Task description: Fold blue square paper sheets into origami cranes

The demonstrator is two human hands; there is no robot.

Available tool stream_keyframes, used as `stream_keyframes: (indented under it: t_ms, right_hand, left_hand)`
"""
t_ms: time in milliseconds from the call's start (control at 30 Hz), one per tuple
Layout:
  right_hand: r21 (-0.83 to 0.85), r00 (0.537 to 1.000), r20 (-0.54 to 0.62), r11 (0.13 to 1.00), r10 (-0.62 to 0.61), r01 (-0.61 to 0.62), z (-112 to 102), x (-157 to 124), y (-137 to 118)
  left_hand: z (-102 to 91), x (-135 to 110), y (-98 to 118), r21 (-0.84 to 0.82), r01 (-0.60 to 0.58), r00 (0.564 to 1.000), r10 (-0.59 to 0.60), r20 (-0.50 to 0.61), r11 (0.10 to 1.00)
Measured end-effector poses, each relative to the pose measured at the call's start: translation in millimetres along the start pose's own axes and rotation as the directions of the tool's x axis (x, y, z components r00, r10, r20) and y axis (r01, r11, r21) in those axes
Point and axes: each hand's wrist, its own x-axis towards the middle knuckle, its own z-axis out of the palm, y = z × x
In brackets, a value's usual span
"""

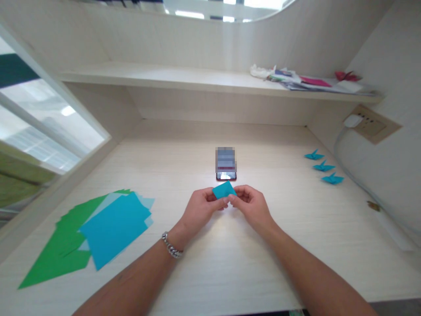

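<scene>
A small folded piece of blue paper (pixel 224 189) is held between my two hands, above the desk and just in front of a phone. My left hand (pixel 204 202) pinches its left side and lower edge, thumb on top. On the other side, my right hand (pixel 250 202) grips the lower right corner between thumb and fingers. Both thumb tips almost meet at the paper's near edge. Fingers behind the paper are partly hidden. The phone (pixel 226 163) lies flat with its screen lit and blurred out.
Blue paper sheets (pixel 116 226) overlap green sheets (pixel 55 254) at the left. Three folded blue paper cranes (pixel 324 166) stand in a row at the right, near a cable (pixel 342 164) from a wall socket (pixel 373 125). A shelf (pixel 180 79) with papers (pixel 305 82) crosses the back.
</scene>
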Motion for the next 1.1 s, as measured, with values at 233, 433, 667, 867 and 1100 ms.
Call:
stream_keyframes:
  t_ms: [233,433,667,867,1100]
  right_hand:
    - [-0.052,1.000,0.018,0.999,-0.005,0.006,-2.1,-0.1,-0.3]
    - [-0.042,0.999,-0.025,0.999,-0.020,0.019,-2.1,-0.1,0.0]
    - [0.084,0.997,-0.081,0.996,0.005,0.002,-0.1,0.5,-2.4]
    - [0.215,0.998,-0.028,0.975,0.061,-0.053,-0.6,2.2,-5.5]
    - [0.146,0.997,0.020,0.986,0.079,-0.081,-0.7,3.7,-0.2]
  left_hand:
    - [-2.0,0.9,-2.9,0.042,-0.004,0.998,0.001,0.062,0.999]
    - [-3.5,1.6,-4.8,0.081,-0.032,0.998,0.028,0.051,0.996]
    - [0.3,-1.6,1.4,0.108,-0.009,1.000,0.007,0.020,0.994]
    - [0.2,-1.6,3.2,0.117,-0.003,1.000,0.002,0.006,0.993]
    - [2.4,-2.1,5.0,0.118,0.031,1.000,-0.030,-0.007,0.993]
